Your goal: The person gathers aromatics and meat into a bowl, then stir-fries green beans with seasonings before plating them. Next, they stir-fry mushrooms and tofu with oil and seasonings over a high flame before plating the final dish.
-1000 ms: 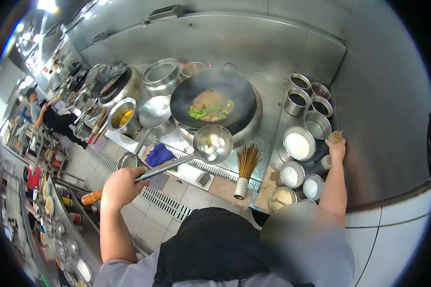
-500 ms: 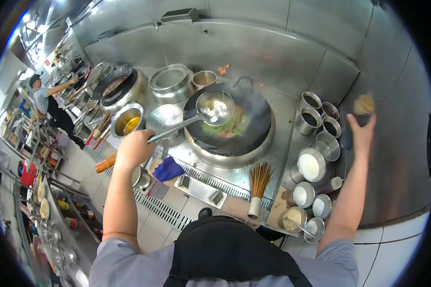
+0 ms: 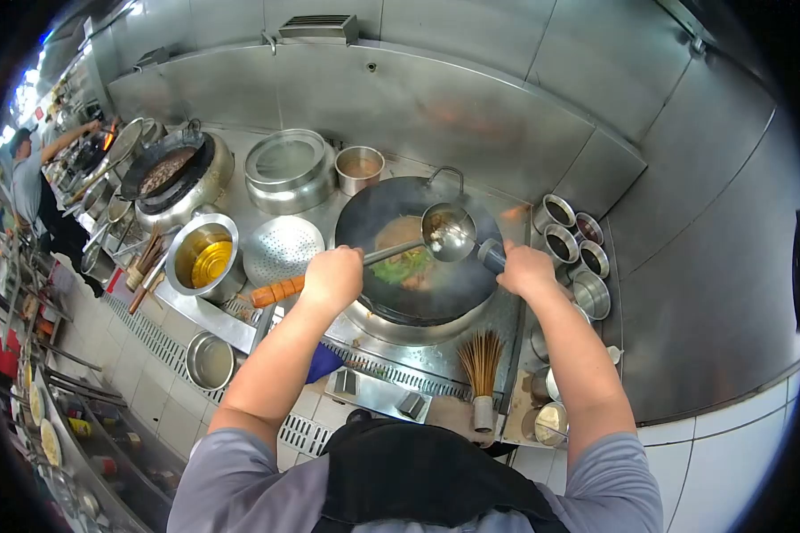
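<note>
My left hand [image 3: 333, 280] is closed round the shaft of a ladle [image 3: 448, 233], whose wooden grip [image 3: 278, 291] sticks out behind it. The ladle's bowl hangs above a black wok [image 3: 357, 211], with small pale bits inside it. In the wok, green and brownish food [image 3: 402, 266] steams. My right hand [image 3: 526, 269] grips a dark bottle-like container [image 3: 492, 256], tilted with its end at the right rim of the ladle's bowl. The fingers cover much of the container.
Left of the wok are a perforated skimmer [image 3: 284, 252] and a pot of yellow oil [image 3: 183, 266]. A bamboo brush [image 3: 481, 377] lies in front. Several seasoning cans [image 3: 592, 295] line the right side. At the far left a person [image 3: 40, 191] works at another stove.
My right hand has come from the far right, by the wall, to the ladle, bringing the container. The ladle has shifted rightward and lower in view; the camera has turned somewhat.
</note>
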`<state>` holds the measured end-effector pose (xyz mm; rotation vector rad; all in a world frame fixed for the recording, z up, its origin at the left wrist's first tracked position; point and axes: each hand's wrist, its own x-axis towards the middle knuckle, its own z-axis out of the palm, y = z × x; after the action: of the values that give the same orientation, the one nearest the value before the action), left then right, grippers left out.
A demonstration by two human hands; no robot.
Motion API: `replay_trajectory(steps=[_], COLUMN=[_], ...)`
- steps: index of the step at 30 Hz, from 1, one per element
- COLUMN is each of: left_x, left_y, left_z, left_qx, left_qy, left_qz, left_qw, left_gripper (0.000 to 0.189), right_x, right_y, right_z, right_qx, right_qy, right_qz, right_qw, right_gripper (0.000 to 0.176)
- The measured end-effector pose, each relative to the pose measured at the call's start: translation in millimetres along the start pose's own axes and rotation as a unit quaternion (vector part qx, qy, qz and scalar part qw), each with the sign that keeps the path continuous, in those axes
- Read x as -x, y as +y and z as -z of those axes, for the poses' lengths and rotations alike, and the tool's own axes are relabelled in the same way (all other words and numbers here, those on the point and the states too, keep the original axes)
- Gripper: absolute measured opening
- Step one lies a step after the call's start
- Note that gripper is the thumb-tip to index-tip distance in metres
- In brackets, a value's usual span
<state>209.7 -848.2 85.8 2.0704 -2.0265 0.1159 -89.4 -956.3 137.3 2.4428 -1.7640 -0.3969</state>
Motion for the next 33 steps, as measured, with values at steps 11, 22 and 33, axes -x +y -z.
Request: replay_trajectory(steps=[11, 22, 33], left_x=[3, 28, 72], left_y=[-17, 25, 82], left_z=[-1, 14, -17], left_qx=[0.051, 0.191, 0.499], left_qy=[-0.032, -0.054, -0.153], left_qz=[0.038, 0.128, 0.303], left_qw=[0.998, 0.972, 0.798], left_gripper=[0.02, 0.03, 0.017], right_x=[36, 73, 96], right_y=[18, 137, 305], right_z=[17, -38, -124], right_qx=[-0.026, -0.52, -0.506], right_qy=[-0.009, 0.202, 0.375], right_qz=[-0.038, 0.021, -0.136], right_qw=[0.999, 0.83, 0.765], right_gripper=[0.063, 0.078, 0.072])
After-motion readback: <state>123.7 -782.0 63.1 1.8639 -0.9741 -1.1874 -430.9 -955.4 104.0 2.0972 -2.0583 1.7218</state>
